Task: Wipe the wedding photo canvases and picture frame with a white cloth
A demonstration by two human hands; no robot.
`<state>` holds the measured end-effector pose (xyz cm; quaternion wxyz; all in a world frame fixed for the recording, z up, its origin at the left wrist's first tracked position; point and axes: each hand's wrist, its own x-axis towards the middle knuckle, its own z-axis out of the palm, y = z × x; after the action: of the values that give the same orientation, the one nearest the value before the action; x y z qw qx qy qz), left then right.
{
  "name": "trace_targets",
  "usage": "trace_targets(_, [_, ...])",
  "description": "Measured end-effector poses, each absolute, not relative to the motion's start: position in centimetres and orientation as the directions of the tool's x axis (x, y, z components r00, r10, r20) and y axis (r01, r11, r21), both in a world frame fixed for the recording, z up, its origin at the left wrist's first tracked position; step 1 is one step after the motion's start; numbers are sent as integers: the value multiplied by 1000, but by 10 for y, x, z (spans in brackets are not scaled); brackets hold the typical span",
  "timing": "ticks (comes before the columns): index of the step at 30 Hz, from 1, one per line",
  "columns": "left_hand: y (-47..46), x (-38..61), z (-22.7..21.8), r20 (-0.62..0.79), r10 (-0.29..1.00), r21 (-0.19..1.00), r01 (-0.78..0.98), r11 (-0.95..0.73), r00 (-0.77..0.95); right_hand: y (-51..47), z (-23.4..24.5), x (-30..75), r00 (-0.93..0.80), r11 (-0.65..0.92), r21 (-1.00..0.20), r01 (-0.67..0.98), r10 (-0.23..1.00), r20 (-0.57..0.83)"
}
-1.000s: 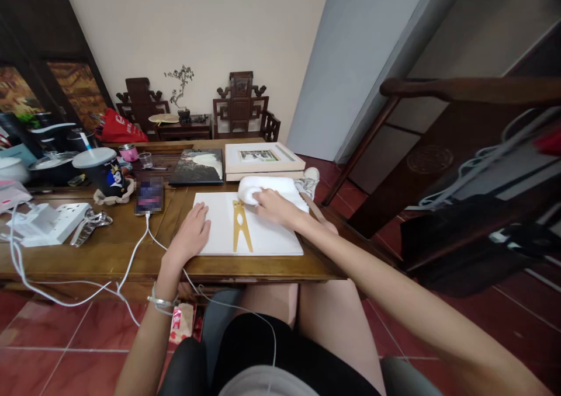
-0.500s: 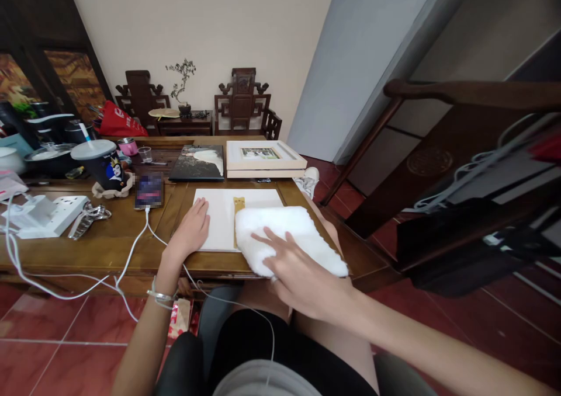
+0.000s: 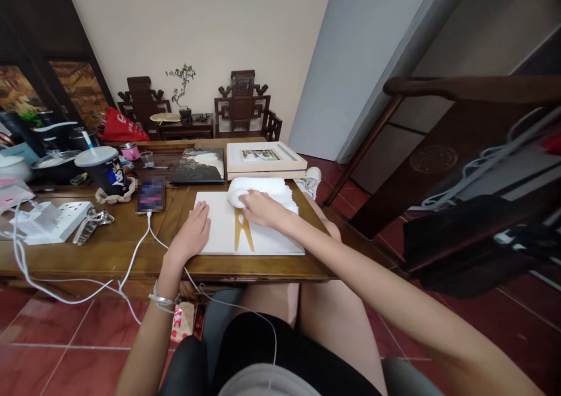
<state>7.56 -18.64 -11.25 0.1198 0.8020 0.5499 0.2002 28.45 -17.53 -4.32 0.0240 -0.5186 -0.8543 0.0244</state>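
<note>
A white flat board [image 3: 219,232] lies on the wooden table [image 3: 109,250] in front of me, with a gold figure [image 3: 242,232] on it. My left hand [image 3: 191,234] rests flat on the board's left edge, fingers spread. My right hand [image 3: 258,208] presses a white fluffy cloth [image 3: 267,188] down on the far end of the board, over the top of the gold figure. The fingers lie on the cloth, slightly curled.
Behind the board lie a dark picture [image 3: 198,165] and a white framed picture [image 3: 263,157]. To the left are a phone [image 3: 151,195] on a white cable, a lidded cup [image 3: 105,171], a power strip [image 3: 61,221] and kitchenware. A dark wooden chair [image 3: 460,168] stands right.
My right hand had pulled the cloth toward me across the board half a second ago; now it has pushed it back to the far end. The left hand has stayed put.
</note>
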Motion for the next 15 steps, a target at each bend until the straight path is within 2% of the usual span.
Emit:
trace_targets(4, [-185, 75, -113, 188, 928, 409, 834, -371, 320, -181, -50, 274, -486, 488, -35, 872, 873, 45])
trace_targets(8, [-185, 76, -115, 201, 925, 405, 833, -378, 322, -228, -56, 275, -550, 551, 6, 835, 833, 53])
trace_targets(15, [-187, 76, -116, 218, 923, 413, 827, -381, 316, -313, -45, 286, -644, 630, -162, 760, 763, -55])
